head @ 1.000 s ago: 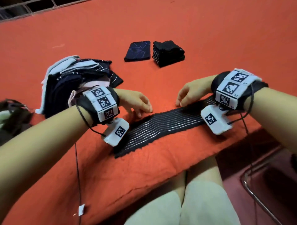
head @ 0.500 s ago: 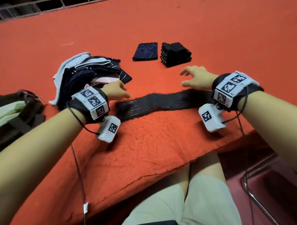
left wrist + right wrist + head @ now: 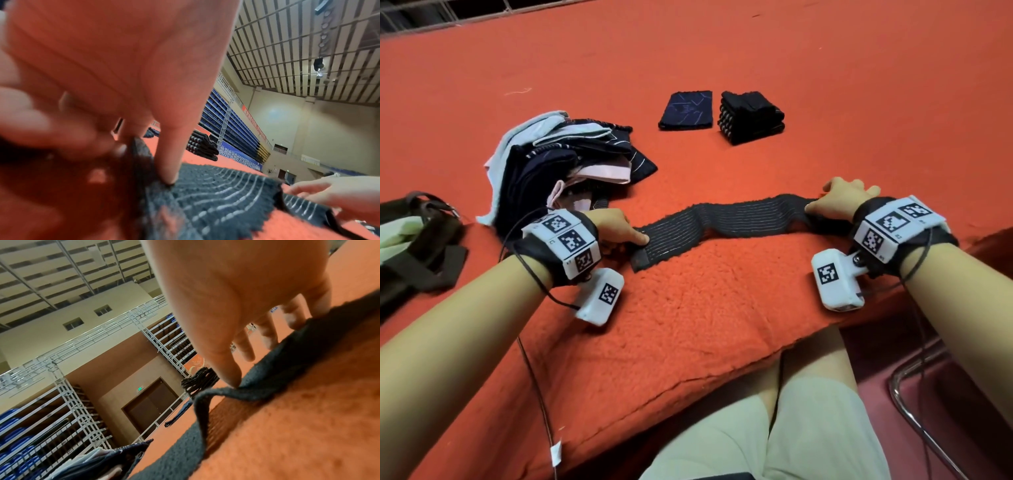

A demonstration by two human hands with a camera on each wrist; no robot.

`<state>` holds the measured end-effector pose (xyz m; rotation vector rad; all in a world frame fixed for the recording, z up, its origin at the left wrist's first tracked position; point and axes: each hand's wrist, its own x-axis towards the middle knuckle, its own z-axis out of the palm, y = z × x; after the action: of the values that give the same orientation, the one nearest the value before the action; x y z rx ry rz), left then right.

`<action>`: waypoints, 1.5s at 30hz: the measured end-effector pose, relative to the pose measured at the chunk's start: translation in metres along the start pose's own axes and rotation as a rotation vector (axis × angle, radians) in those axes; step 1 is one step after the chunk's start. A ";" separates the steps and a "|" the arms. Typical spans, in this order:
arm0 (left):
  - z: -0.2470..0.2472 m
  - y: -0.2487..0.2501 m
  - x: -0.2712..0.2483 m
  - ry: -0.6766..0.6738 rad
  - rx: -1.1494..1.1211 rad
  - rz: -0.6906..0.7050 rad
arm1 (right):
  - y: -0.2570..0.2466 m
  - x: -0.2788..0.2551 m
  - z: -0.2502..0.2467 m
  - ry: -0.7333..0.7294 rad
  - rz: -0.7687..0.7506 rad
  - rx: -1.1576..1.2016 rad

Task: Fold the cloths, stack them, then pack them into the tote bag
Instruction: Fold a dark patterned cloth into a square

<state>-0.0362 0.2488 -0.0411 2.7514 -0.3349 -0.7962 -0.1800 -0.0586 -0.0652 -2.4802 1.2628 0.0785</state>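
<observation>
A dark grey cloth with thin pale stripes (image 3: 739,219) lies on the orange table cover as a long narrow folded strip, sagging in the middle. My left hand (image 3: 635,240) pinches its left end, thumb on top (image 3: 168,177), the cloth (image 3: 216,203) spreading away from it. My right hand (image 3: 822,202) holds the right end. There the cloth (image 3: 298,361) ridges up between thumb and fingers (image 3: 296,322). A stack of folded black cloths (image 3: 751,116) and one folded navy cloth (image 3: 686,109) sit farther back. The tote bag (image 3: 417,246) lies at the left edge.
A loose pile of unfolded cloths (image 3: 565,161) in navy, pale blue and pink lies just behind my left hand. The orange cover's front edge (image 3: 688,363) runs close to my knees. A metal chair frame (image 3: 904,404) shows at lower right.
The wide flat cloth has been folded away from me into a narrow strip. Both hands moved outward from its far edge to its two ends and took hold.
</observation>
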 end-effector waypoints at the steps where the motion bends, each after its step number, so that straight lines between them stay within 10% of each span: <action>1: -0.001 0.000 0.000 -0.002 -0.049 0.010 | 0.000 -0.002 0.000 -0.019 0.003 -0.003; 8: -0.027 -0.020 0.008 0.331 -0.503 0.068 | 0.008 -0.009 0.001 0.016 -0.007 0.213; 18: -0.020 -0.029 -0.002 0.171 -0.975 0.126 | 0.007 -0.021 -0.003 -0.009 -0.003 0.351; 28: -0.011 0.015 -0.011 0.196 -0.898 0.269 | -0.004 -0.016 0.016 0.144 0.044 0.956; 45: 0.022 0.105 -0.001 -0.120 -0.120 0.375 | 0.009 -0.018 0.019 0.087 -0.046 0.952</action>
<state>-0.0645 0.1467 -0.0268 2.4275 -0.7727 -0.8467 -0.1957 -0.0432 -0.0819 -1.6813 0.9432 -0.5244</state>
